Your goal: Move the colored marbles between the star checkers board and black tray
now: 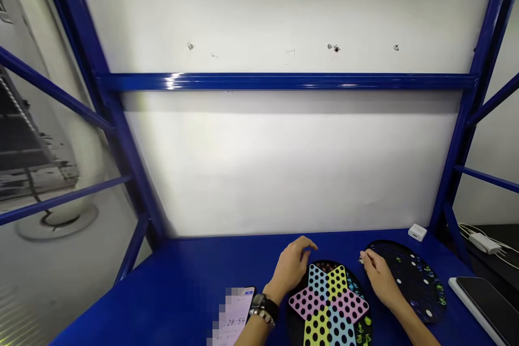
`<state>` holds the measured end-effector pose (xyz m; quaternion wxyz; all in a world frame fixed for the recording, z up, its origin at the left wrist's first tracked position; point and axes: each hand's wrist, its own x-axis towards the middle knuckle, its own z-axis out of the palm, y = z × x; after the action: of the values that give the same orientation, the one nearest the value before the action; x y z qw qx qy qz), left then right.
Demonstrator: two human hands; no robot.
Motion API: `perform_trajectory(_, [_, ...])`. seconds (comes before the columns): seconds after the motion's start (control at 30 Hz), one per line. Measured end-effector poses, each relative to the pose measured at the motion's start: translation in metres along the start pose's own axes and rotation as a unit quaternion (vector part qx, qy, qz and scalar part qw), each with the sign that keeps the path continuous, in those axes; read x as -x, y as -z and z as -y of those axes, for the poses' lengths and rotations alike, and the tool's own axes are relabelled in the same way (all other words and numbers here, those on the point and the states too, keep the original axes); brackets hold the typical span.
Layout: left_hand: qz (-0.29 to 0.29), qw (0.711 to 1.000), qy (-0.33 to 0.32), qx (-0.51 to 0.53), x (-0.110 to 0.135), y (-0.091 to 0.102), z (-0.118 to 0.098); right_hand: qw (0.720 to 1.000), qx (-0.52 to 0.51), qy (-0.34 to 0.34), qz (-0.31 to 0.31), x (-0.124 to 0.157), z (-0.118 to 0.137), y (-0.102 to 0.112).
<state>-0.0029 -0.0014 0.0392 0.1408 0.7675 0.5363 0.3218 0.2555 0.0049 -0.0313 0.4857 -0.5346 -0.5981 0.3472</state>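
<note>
A star-shaped Chinese checkers board [328, 303] in pink, yellow and blue, dotted with dark holes, lies on a round black base. Colored glass marbles [366, 330] sit in the base around the star. My left hand [292, 264] is at the board's upper left edge, its fingers bent and apart, with nothing visible in them. To the board's right, my right hand [379, 278] pinches a small pale marble at its fingertips, mostly hidden. This hand is over the left edge of a round black tray [417, 281], where several marbles and white discs lie.
A phone [239, 316] showing a timer lies left of the board on the blue tabletop [182, 281]. A white charger [417, 232] is at the back right, and a white box with a dark top [486, 308] is at the right edge. Blue frame bars [284, 81] cross the white panel.
</note>
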Motion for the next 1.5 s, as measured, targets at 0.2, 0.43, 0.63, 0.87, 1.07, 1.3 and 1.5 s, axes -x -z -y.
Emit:
perform_trajectory(0.2, [-0.181,0.983,0.009,0.032,0.030,0.012,0.008,0.974,0.155,0.113,0.117,0.011,0.043,-0.059])
perform_trajectory(0.43, [-0.328,0.942,-0.071,0.016,0.043,0.016,0.033,0.836,0.474,0.212,0.181,0.018,0.065,-0.136])
perform_trajectory(0.63, [-0.331,0.939,-0.094,-0.007,0.048,0.027,0.028,0.826,0.496,0.203,0.177,0.019,0.074,-0.144])
perform_trajectory(0.87, [-0.295,0.940,-0.140,-0.102,0.054,0.022,0.028,0.822,0.510,0.195,0.165,0.020,0.077,-0.150])
perform_trajectory(1.07, [-0.289,0.939,-0.163,-0.091,0.054,0.018,0.027,0.838,0.489,0.186,0.153,0.019,0.071,-0.152])
perform_trajectory(1.3, [-0.280,0.940,-0.170,-0.094,0.054,0.015,0.025,0.849,0.469,0.194,0.147,0.018,0.067,-0.154])
perform_trajectory(1.5, [-0.297,0.928,-0.190,-0.122,0.056,0.016,0.022,0.863,0.438,0.212,0.138,0.014,0.062,-0.154])
